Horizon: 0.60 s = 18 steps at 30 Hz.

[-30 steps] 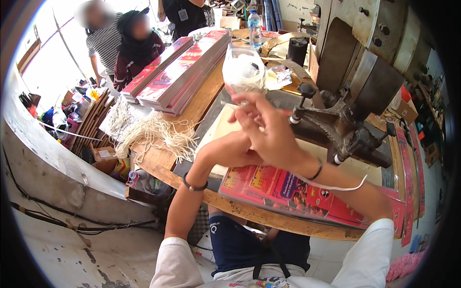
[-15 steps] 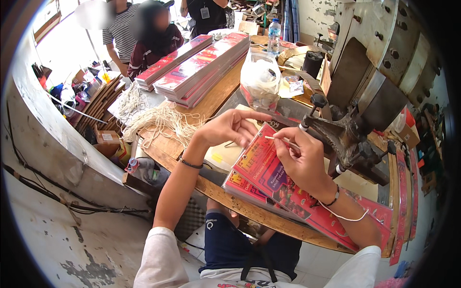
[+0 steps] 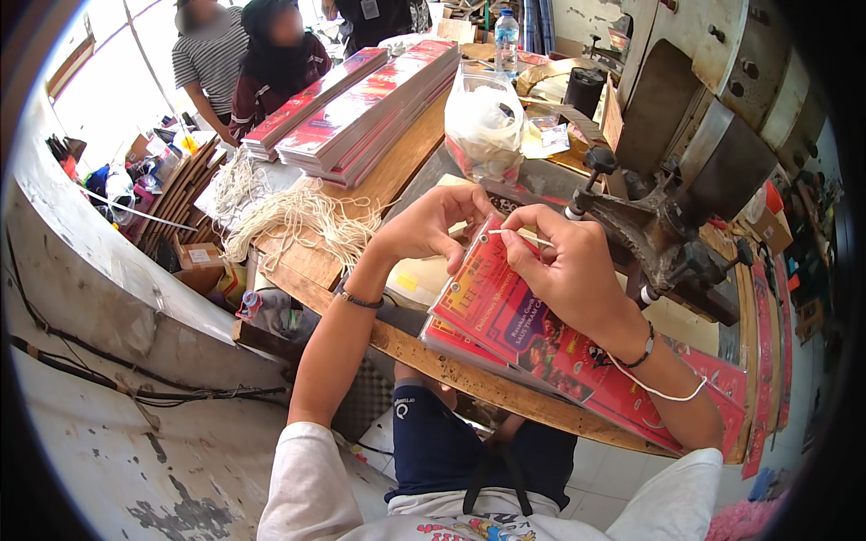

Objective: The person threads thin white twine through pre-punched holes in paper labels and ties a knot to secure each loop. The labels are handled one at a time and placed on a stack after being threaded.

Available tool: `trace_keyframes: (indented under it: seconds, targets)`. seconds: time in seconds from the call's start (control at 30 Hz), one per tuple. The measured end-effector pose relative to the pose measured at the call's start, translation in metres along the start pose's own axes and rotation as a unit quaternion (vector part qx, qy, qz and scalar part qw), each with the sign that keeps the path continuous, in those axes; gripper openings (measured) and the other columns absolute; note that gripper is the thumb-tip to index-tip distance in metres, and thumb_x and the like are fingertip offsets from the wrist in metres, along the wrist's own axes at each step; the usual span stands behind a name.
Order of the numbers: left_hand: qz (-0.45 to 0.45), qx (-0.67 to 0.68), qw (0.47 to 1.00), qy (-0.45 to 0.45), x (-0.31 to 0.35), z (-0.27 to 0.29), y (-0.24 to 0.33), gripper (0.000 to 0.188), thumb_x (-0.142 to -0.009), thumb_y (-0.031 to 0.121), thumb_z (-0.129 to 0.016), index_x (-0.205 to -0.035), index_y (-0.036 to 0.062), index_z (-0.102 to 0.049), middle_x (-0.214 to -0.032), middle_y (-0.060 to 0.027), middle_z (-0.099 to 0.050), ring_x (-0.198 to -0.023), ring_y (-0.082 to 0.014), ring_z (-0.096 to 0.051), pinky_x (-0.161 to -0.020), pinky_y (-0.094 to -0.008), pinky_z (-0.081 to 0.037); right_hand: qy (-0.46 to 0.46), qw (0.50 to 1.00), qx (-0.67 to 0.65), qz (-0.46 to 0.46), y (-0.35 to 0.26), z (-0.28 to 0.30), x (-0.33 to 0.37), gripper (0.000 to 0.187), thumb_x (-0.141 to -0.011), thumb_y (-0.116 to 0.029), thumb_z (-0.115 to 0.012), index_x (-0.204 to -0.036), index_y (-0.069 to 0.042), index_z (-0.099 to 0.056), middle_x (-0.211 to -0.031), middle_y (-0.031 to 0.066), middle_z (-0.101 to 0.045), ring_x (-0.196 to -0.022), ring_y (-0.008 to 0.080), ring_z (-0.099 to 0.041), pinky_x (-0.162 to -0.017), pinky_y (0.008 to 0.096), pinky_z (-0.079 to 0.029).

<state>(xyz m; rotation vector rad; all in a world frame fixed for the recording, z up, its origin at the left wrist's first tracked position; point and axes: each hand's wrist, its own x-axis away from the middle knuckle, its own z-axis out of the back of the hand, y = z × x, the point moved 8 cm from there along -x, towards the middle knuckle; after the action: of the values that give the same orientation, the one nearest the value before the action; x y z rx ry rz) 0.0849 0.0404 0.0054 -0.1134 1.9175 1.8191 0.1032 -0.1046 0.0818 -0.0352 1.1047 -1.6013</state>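
Note:
A long red printed strip point(image 3: 478, 293) with metal eyelets at its near-left end lies aslant over other strips point(image 3: 446, 335) on the table edge. My right hand point(image 3: 573, 275) pinches a thin white cord point(image 3: 528, 236) between thumb and index finger. The cord's tip meets the eyelet point(image 3: 484, 239) at the strip's upper corner; whether it passes through, I cannot tell. My left hand point(image 3: 433, 221) curls round that corner, thumb by the edge and fingertips partly hidden behind the strip. A white cord point(image 3: 667, 395) loops across my right forearm.
Loose white cords point(image 3: 302, 225) pile on the wooden table point(image 3: 397, 171). Behind them stand stacks of red strips point(image 3: 361, 113). A white plastic bag point(image 3: 483, 122), a water bottle point(image 3: 506, 43) and a heavy metal machine point(image 3: 663, 239) are nearby. Several people point(image 3: 271, 72) are beyond the table.
My left hand's fingers have curled in toward the strip's corner; they were more stretched out before. My right hand has brought the cord's tip to the eyelet. The view has shifted slightly.

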Motion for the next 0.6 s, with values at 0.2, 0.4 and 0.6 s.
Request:
trace_keyframes:
  seconds: [0.2, 0.4, 0.6]
  targets:
    - [-0.006, 0.044, 0.999, -0.032, 0.001, -0.008, -0.006, 0.059, -0.059, 0.032, -0.091, -0.098, 0.0035, -0.059, -0.100, 0.0017, -0.062, -0.094, -0.0071, -0.058, -0.081, -0.0240, -0.046, -0.011, 0.999, 0.034, -0.007, -0.009, -0.002, -0.001, 0.015, -0.090, -0.014, -0.062, -0.096, -0.001, -0.064, -0.068, 0.0206, -0.064, -0.063, 0.0329, -0.068, -0.058, 0.0369, -0.051]
    - [-0.028, 0.074, 0.995, -0.055, -0.001, -0.013, -0.007, 0.050, -0.063, 0.029, -0.089, -0.092, 0.0025, -0.058, -0.094, 0.0022, -0.062, -0.090, -0.0068, -0.058, -0.078, -0.0240, -0.047, -0.011, 0.994, 0.082, 0.065, -0.013, -0.014, 0.003, 0.018, -0.089, -0.010, -0.064, -0.105, -0.002, -0.060, -0.077, 0.0187, -0.066, -0.071, 0.0333, -0.067, -0.061, 0.0381, -0.052]
    - [-0.030, 0.075, 0.995, -0.055, 0.000, -0.010, -0.010, 0.049, -0.065, 0.028, -0.088, -0.096, 0.0016, -0.061, -0.091, 0.0014, -0.065, -0.084, -0.0071, -0.060, -0.075, -0.0228, -0.048, -0.013, 0.979, 0.161, 0.123, -0.027, -0.017, 0.006, 0.020, -0.088, -0.009, -0.065, -0.106, -0.004, -0.058, -0.078, 0.0137, -0.063, -0.073, 0.0316, -0.065, -0.063, 0.0402, -0.052]
